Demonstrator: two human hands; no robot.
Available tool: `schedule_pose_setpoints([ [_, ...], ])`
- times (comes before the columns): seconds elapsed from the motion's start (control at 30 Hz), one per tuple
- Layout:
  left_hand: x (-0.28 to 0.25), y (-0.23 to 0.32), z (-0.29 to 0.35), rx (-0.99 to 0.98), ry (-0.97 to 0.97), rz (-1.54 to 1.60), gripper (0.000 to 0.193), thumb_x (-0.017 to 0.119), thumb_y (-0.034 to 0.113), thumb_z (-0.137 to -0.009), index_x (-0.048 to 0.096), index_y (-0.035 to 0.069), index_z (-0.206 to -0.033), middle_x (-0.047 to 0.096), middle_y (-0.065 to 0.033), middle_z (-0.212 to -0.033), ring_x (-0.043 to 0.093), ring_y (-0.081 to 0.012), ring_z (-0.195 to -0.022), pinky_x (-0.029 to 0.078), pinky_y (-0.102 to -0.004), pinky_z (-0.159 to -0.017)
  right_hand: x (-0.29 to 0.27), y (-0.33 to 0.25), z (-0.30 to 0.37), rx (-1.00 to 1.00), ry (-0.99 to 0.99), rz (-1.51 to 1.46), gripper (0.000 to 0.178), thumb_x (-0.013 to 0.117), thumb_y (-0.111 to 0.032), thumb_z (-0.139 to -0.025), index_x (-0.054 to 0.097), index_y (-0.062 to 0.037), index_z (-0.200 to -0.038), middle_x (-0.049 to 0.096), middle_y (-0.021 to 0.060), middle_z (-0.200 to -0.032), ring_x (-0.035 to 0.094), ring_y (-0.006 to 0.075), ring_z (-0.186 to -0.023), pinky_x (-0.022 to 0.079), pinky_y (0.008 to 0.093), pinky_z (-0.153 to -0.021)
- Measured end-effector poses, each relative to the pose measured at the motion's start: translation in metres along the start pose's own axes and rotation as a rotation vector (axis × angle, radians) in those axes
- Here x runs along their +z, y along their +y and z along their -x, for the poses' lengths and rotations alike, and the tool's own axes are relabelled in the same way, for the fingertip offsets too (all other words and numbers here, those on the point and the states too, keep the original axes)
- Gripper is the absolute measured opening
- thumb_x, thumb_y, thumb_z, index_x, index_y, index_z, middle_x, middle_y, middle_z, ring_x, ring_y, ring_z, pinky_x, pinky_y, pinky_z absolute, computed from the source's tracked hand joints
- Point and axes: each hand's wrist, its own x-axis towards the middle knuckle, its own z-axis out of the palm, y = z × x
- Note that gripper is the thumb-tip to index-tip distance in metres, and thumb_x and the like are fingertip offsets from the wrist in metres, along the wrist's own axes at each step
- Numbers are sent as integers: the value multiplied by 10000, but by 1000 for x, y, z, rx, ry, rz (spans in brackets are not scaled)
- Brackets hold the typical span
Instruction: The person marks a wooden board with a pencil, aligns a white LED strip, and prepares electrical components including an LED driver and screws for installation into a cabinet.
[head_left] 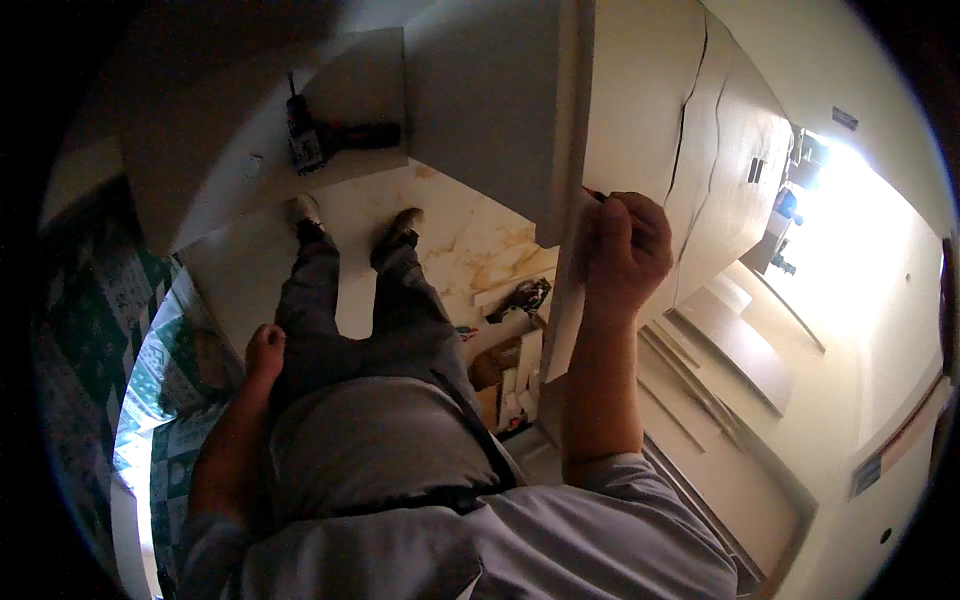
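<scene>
Gripping a dark-tipped tool (594, 195) in my closed right hand (625, 250) against the white cabinet panel (500, 110), my left hand (264, 350) (fingers hidden) rests on my thigh.

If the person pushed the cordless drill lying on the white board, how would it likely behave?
The cordless drill lies on its side on the white board, so it would probably slide rather than roll. Its bulky body suggests it is fairly heavy for its size. The board's smooth face may let it skid easily.
</scene>
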Motion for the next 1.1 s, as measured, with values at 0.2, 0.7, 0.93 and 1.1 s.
schedule_pose_setpoints([
  [0.2,-6,-17,-9,-149,-159,66,309,601,308,-983,640,45,-1141,690,-157,-1052,667,-342,-940,525,-466,-835,-1,0,-3,22,5,-8,95,681,-56,-936,656,12,-997,695,69,-854,644,112,-788,533,261,-731],
  [0.7,-37,19,-16,264,-76,-403,323,499,232,-1028,616,10,-1231,619,-232,-1173,606,-381,-1084,462,-513,-960,-93,34,71,176,62,-340,90,662,-77,-939,619,-5,-971,632,77,-794,585,163,-680,472,309,-605],
  [0.93,-28,-25,-43,246,-133,-322,305,480,229,-1034,613,7,-1195,611,-232,-1156,606,-380,-1058,471,-507,-936,-129,38,150,350,123,-214,94,594,20,-935,632,24,-1021,672,108,-839,614,176,-709,492,296,-637],
  [1.1,-48,20,-18,283,-3,-343,291,642,299,-965,681,54,-1115,715,-154,-1085,690,-315,-991,528,-457,-878,-136,44,174,351,31,-114,89,635,4,-940,639,15,-1028,699,105,-890,635,158,-741,516,292,-680],
])
